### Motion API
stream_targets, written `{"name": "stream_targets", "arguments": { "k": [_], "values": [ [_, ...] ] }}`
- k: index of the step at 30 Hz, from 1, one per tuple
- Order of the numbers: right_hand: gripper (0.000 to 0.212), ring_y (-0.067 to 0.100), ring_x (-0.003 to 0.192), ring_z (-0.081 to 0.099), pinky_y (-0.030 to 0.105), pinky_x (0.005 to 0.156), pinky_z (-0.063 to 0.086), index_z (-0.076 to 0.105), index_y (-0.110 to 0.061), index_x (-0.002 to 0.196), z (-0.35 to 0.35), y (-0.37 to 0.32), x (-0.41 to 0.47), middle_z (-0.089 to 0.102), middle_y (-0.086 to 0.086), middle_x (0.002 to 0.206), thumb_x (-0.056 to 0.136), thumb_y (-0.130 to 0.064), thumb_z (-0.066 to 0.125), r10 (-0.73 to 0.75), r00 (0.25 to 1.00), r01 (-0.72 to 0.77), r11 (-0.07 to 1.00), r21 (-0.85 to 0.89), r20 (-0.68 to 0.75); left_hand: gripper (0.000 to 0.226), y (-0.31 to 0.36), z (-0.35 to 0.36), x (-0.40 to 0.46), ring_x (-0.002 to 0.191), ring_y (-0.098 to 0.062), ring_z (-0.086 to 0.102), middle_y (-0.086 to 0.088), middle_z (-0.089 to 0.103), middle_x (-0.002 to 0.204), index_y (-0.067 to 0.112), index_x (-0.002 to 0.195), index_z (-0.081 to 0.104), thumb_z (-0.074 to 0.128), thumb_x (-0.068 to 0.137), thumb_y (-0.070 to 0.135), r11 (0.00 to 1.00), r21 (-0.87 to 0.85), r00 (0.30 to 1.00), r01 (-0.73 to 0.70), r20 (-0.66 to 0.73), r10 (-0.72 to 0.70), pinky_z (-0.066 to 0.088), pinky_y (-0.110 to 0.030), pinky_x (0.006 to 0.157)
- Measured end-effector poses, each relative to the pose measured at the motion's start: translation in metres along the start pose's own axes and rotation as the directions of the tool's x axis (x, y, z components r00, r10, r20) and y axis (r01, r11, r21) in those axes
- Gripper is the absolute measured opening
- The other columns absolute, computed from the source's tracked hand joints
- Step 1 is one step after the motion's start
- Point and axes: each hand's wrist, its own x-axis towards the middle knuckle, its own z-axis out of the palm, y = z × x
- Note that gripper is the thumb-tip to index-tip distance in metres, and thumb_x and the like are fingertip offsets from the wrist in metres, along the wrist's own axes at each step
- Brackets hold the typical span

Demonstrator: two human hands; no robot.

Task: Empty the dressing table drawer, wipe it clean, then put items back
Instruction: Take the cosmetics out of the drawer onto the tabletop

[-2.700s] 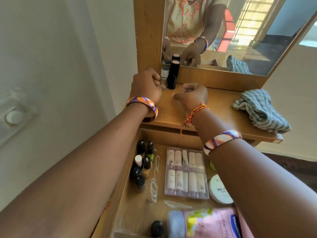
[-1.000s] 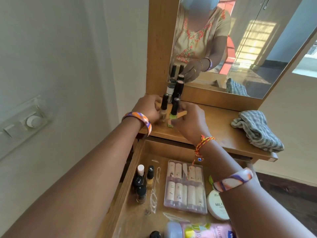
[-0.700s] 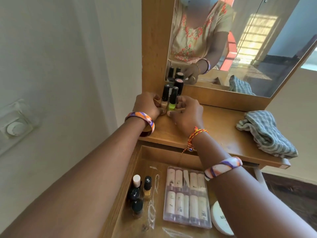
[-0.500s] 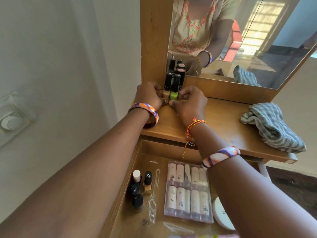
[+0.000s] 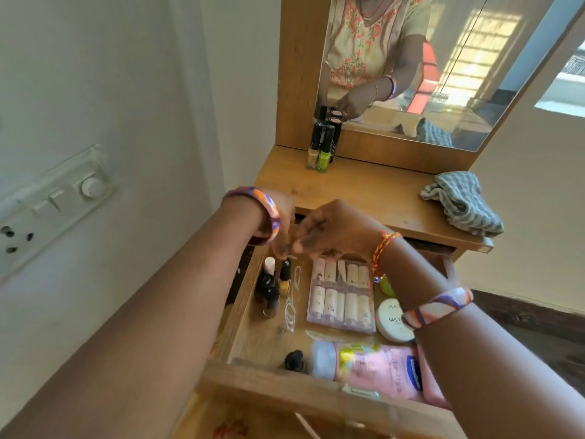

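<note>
Emptying barely begun: a few bottles (image 5: 322, 146) stand on the worktop (image 5: 364, 194), most items remain in the open drawer (image 5: 285, 384), your hands (image 5: 311, 234) hover there, grip blurred, cloth (image 5: 462, 202) unused.

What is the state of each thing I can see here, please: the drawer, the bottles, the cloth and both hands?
Drawer: pulled open, still holding items.
Green nail polish: upright on the tabletop by the mirror, capped.
Beige nail polish: upright beside the green one, capped.
Gold nail polish: upright in the drawer, capped.
Pink lotion bottle: lying on its side in the drawer.
Striped cloth: crumpled on the tabletop.
Left hand: fingertips at the gold polish's cap; grip blurred.
Right hand: over the drawer; blurred.
</note>
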Motion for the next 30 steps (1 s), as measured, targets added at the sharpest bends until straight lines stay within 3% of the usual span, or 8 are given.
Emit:
{"name": "stream_targets", "arguments": {
  "k": [3, 6, 9, 12, 16, 20, 25, 30],
  "values": [
    [0.025, 0.007, 0.056, 0.065, 0.018, 0.047, 0.055, 0.063, -0.015, 0.100, 0.031, 0.003, -0.008, 0.066, -0.002, 0.078, 0.078, -0.014, 0.074, -0.028, 0.999, 0.031, 0.993, -0.117, 0.022, 0.007, 0.011, 0.018, -0.018, 0.076, -0.028, 0.060, -0.005, 0.057, 0.072, 0.006, 0.086, 0.064, 0.060, 0.081, 0.009, 0.995, 0.096, 0.991, -0.001, -0.130, 0.013, 0.057, -0.037, 0.081],
    [0.033, 0.024, 0.074, 0.070, 0.027, 0.056, 0.060, 0.060, -0.010, 0.113, 0.054, 0.013, -0.010, 0.067, 0.008, 0.101, 0.082, -0.014, 0.070, -0.023, 0.997, 0.013, 0.992, -0.129, -0.076, 0.025, 0.016, 0.037, -0.027, 0.083, -0.027, 0.059, -0.008, 0.057, 0.086, -0.002, 0.110, 0.062, 0.049, 0.090, 0.002, 0.989, 0.148, 0.984, 0.026, -0.178, 0.001, 0.052, -0.031, 0.084],
    [0.031, 0.025, 0.085, 0.068, 0.032, 0.072, 0.060, 0.060, -0.007, 0.117, 0.067, 0.026, -0.009, 0.066, 0.012, 0.106, 0.086, -0.009, 0.062, -0.018, 0.980, -0.015, 0.986, -0.165, -0.198, 0.018, 0.010, 0.050, -0.022, 0.075, -0.024, 0.063, -0.006, 0.062, 0.081, 0.007, 0.101, 0.068, 0.060, 0.085, 0.007, 0.987, 0.158, 0.964, -0.012, -0.261, 0.053, 0.056, -0.031, 0.076],
    [0.029, 0.023, 0.089, 0.066, 0.034, 0.078, 0.059, 0.062, -0.009, 0.117, 0.072, 0.035, -0.009, 0.066, 0.010, 0.108, 0.088, -0.010, 0.059, -0.045, 0.966, -0.007, 0.980, -0.199, -0.255, 0.007, 0.009, 0.055, -0.023, 0.075, -0.024, 0.061, -0.005, 0.062, 0.083, 0.013, 0.090, 0.065, 0.063, 0.083, 0.011, 0.987, 0.144, 0.947, -0.069, -0.300, 0.111, 0.052, -0.029, 0.069],
    [0.022, 0.026, 0.084, 0.067, 0.039, 0.072, 0.060, 0.063, -0.008, 0.111, 0.064, 0.037, -0.016, 0.065, 0.010, 0.103, 0.090, -0.008, 0.056, -0.047, 0.960, -0.007, 0.981, -0.192, -0.277, 0.010, 0.008, 0.060, -0.019, 0.076, -0.024, 0.055, -0.006, 0.062, 0.090, 0.014, 0.092, 0.064, 0.059, 0.085, 0.009, 0.983, 0.151, 0.920, -0.108, -0.359, 0.157, 0.045, -0.028, 0.065],
    [0.013, 0.023, 0.068, 0.063, 0.033, 0.060, 0.059, 0.064, -0.017, 0.090, 0.041, 0.030, -0.024, 0.059, 0.001, 0.076, 0.089, -0.006, 0.057, -0.086, 0.954, 0.041, 0.987, -0.158, -0.288, 0.010, 0.012, 0.062, -0.012, 0.086, -0.025, 0.063, -0.005, 0.065, 0.096, 0.016, 0.094, 0.065, 0.061, 0.085, 0.013, 0.982, 0.158, 0.902, -0.100, -0.401, 0.157, 0.053, -0.031, 0.075],
    [0.013, 0.016, 0.069, 0.060, 0.021, 0.050, 0.054, 0.067, -0.014, 0.099, 0.002, 0.012, -0.034, 0.068, 0.013, 0.089, 0.089, -0.011, 0.059, -0.070, 0.974, 0.043, 0.991, -0.127, -0.215, 0.024, 0.010, 0.061, -0.003, 0.097, -0.024, 0.064, -0.003, 0.065, 0.112, 0.020, 0.109, 0.066, 0.060, 0.085, 0.017, 0.988, 0.081, 0.919, -0.132, -0.363, 0.152, 0.055, -0.033, 0.082],
    [0.010, 0.015, 0.069, 0.062, 0.021, 0.045, 0.053, 0.061, -0.018, 0.084, -0.037, 0.000, -0.032, 0.062, 0.005, 0.080, 0.090, -0.010, 0.058, -0.091, 0.933, 0.106, 0.994, 0.024, -0.348, 0.018, 0.009, 0.036, -0.003, 0.085, -0.015, 0.060, 0.000, 0.068, 0.098, 0.015, 0.098, 0.073, 0.064, 0.082, 0.015, 0.969, -0.116, 0.887, -0.218, -0.438, 0.147, 0.047, -0.020, 0.065]
  ]
}}
